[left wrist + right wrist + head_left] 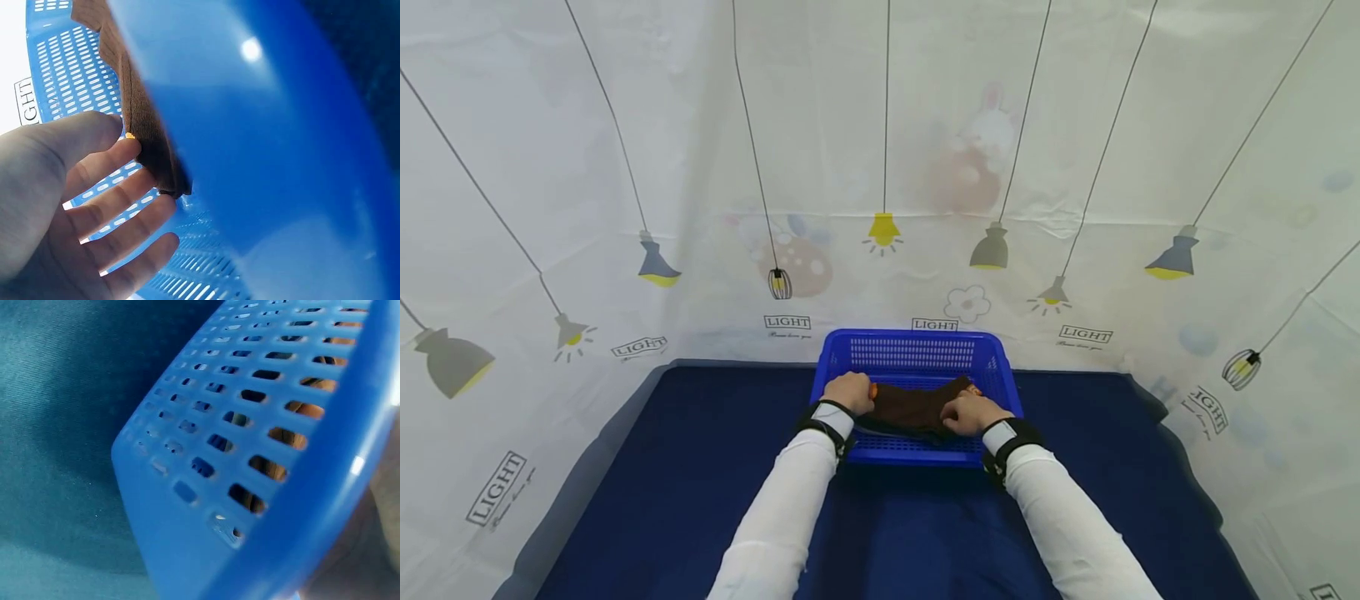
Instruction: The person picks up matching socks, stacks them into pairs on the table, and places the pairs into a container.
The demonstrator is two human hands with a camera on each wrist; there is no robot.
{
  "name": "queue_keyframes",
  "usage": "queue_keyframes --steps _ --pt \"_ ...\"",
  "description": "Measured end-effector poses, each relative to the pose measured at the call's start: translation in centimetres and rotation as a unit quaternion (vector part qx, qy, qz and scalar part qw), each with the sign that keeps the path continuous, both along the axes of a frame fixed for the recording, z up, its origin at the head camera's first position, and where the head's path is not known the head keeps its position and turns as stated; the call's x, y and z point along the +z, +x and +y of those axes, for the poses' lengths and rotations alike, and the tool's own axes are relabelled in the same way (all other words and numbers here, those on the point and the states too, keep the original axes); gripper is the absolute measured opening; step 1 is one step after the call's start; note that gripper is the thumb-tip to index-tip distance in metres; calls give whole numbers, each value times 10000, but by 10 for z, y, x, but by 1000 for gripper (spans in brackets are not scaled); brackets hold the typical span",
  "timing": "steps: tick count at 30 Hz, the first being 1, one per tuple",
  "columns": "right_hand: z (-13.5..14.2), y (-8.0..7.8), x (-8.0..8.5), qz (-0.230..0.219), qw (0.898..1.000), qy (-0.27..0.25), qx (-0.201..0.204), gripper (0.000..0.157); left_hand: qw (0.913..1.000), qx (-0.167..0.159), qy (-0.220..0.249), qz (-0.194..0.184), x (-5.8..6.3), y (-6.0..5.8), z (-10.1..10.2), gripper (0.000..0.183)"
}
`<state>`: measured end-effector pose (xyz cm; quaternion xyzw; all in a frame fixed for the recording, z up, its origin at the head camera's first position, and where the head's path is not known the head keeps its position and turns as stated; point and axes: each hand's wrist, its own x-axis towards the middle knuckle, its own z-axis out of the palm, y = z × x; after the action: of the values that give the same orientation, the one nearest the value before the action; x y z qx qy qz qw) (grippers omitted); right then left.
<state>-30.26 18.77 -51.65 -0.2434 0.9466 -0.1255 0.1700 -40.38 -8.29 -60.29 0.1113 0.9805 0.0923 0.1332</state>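
Inside a blue plastic basket (pixel 917 457), a brown knit sock (pixel 906 408) is stretched sideways between the two hands. My left hand (pixel 850 392) pinches its left end between thumb and index finger, beside a small orange patch. In the left wrist view, the other fingers of the left hand (pixel 94 206) are spread and the sock (pixel 147 119) shows fine ribbing. My right hand (pixel 972 413) grips the sock's right part with bent fingers. In the right wrist view the basket wall (pixel 206 412) hides most of this hand. Darker fabric (pixel 880 430) shows beneath the sock.
The basket has slotted walls and a raised rim, and both wrists reach over its near side. It stands on a dark blue cloth surface (pixel 700 467), close to the white printed curtain (pixel 850 167) behind. The curtain also runs along both sides.
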Motion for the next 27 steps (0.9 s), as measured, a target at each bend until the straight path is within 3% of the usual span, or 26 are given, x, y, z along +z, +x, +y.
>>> queue_keyframes --steps 5,8,12,15,22,27 --pt "0 5 3 -103 9999 81 -82 26 10000 86 13 -42 14 13 4 19" --pt "0 7 7 -168 9997 104 -140 27 9999 136 -49 60 36 29 9 20" --pt "1 7 13 -182 9994 77 -300 32 9998 142 -99 -106 78 57 16 24" --pt "3 5 19 -53 9990 72 -433 40 9996 57 -122 -232 100 71 18 28" --pt "6 11 27 544 9980 22 -324 61 9996 -266 -129 5 118 87 13 54" --pt "6 18 27 890 9954 -65 -342 66 9984 -501 -85 235 130 95 11 64"
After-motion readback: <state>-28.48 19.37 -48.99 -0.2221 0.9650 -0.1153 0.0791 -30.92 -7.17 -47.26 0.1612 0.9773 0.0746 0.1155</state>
